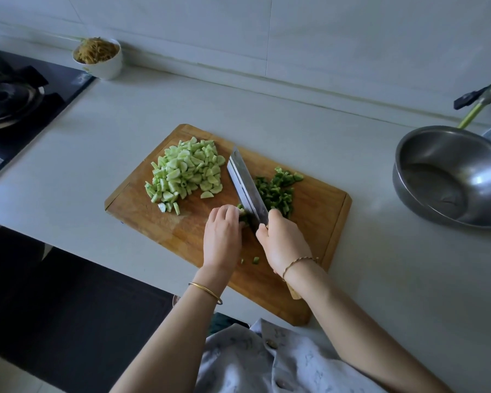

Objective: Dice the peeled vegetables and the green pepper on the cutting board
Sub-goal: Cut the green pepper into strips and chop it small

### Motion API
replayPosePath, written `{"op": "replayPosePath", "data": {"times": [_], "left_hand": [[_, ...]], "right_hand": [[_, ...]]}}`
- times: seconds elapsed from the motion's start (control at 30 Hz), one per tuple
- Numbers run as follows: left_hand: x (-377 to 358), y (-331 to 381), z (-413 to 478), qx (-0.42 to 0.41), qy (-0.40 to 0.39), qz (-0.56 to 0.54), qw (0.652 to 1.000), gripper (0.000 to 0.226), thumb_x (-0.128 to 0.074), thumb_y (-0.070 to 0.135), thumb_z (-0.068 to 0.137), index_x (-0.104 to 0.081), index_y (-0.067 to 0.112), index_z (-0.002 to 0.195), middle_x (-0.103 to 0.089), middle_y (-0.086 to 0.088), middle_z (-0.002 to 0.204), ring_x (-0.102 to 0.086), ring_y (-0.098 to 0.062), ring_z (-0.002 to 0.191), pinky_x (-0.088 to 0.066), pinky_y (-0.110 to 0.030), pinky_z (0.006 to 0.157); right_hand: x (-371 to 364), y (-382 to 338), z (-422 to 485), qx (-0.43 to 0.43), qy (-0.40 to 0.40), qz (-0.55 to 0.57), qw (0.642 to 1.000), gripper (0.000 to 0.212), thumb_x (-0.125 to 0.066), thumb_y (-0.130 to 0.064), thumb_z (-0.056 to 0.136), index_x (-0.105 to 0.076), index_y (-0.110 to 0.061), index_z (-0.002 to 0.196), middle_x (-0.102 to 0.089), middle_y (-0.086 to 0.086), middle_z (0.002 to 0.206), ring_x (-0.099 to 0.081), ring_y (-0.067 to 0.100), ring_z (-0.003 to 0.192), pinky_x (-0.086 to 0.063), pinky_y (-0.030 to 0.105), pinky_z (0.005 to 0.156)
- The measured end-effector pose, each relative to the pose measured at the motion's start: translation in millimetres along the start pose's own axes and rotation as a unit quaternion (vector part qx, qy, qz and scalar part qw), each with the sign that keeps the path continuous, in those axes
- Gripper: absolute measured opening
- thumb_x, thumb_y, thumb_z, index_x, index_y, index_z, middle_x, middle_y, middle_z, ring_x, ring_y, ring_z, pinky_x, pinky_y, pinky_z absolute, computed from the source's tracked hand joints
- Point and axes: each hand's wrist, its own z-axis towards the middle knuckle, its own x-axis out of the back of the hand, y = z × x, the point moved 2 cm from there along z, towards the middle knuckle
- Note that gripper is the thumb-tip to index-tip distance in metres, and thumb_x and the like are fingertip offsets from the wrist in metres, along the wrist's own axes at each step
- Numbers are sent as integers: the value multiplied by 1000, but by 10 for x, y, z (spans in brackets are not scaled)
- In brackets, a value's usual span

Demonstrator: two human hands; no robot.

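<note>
Gripping knife: right hand; left hand curled, holding green pepper on cutting board

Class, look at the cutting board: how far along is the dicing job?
Done: a pale diced pile and green pepper dice lie on the cutting board. In hand: the right hand grips the knife; the left hand holds the last pepper piece. Left: seemingly only that piece.

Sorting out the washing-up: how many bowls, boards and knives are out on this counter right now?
Bowls: 2, the white bowl and the steel bowl
Boards: 1, the cutting board
Knives: 1, the knife
Total: 4
</note>
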Motion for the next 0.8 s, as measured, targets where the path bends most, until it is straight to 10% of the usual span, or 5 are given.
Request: {"op": "replayPosePath", "data": {"times": [0.8], "left_hand": [[-20,-54,-27,27,-4,-22,999,21,-59,13,90,-65,17,110,-61,-1,114,-50,-29,106,-37,-39,88]], "right_hand": [[74,201,44,-14,22,161,987,18,-39,-28,102,-46,-12,99,-53,2,75,-48,10,45,-41,20,37]]}}
